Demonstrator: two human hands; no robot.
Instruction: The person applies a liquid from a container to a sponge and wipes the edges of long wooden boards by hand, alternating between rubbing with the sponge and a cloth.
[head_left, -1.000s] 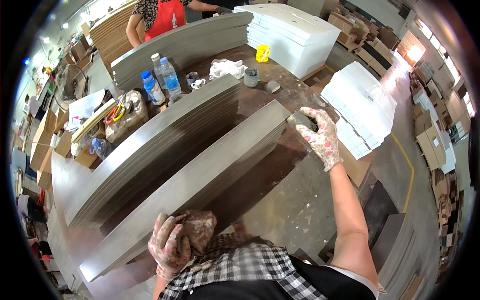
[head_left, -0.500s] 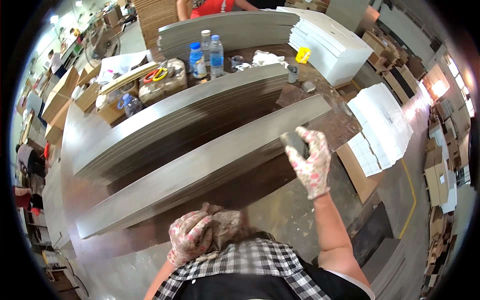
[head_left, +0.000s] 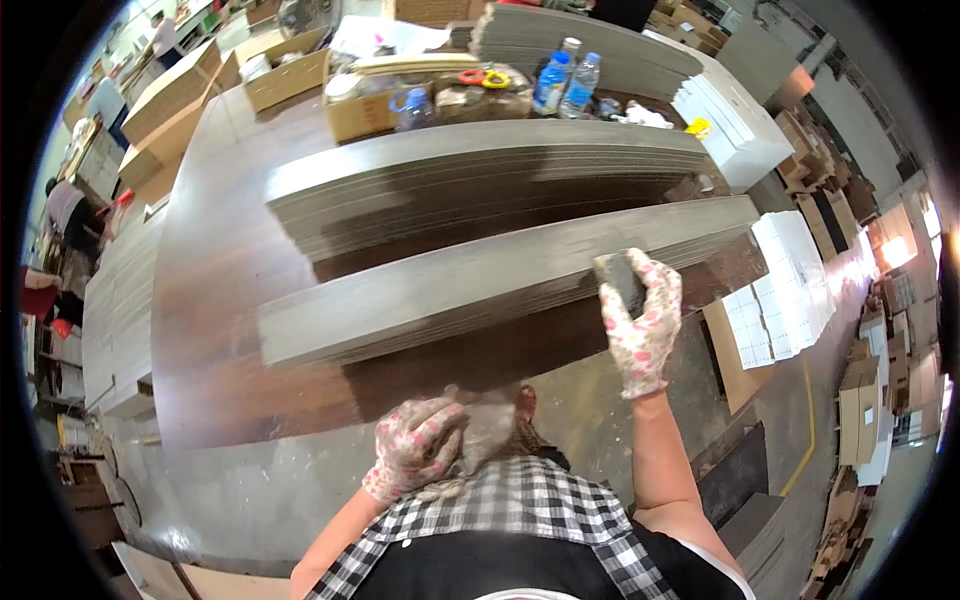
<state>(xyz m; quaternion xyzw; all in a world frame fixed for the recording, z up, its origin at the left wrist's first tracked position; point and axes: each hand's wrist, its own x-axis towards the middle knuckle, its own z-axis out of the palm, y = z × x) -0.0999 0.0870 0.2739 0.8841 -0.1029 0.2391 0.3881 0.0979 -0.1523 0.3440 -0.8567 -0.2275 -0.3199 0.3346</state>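
My right hand (head_left: 643, 325), in a cream glove with pink flowers, grips a dark grey block (head_left: 624, 284) between thumb and fingers. It is held over the front edge of a long stack of thin grey boards (head_left: 480, 262), towards the stack's right part; I cannot tell if it touches. In a matching glove, my left hand (head_left: 415, 447) is closed on a crumpled grey-brown rag (head_left: 487, 432) near my checked apron, in front of the table (head_left: 235, 225). A second stack of grey boards (head_left: 480, 150) lies behind the first.
Beyond the stacks stand plastic bottles (head_left: 579, 88), scissors (head_left: 483, 77) with red and yellow handles, and an open carton (head_left: 362, 115). White stacked panels (head_left: 745, 125) are at the far right. More white sheets (head_left: 785, 295) lie beside the table's right end. People work at the far left.
The view has swung left, so the stacks and bottles appear further right. Both hands keep hold of the block and the rag. The person in red across the table has mostly left the view.
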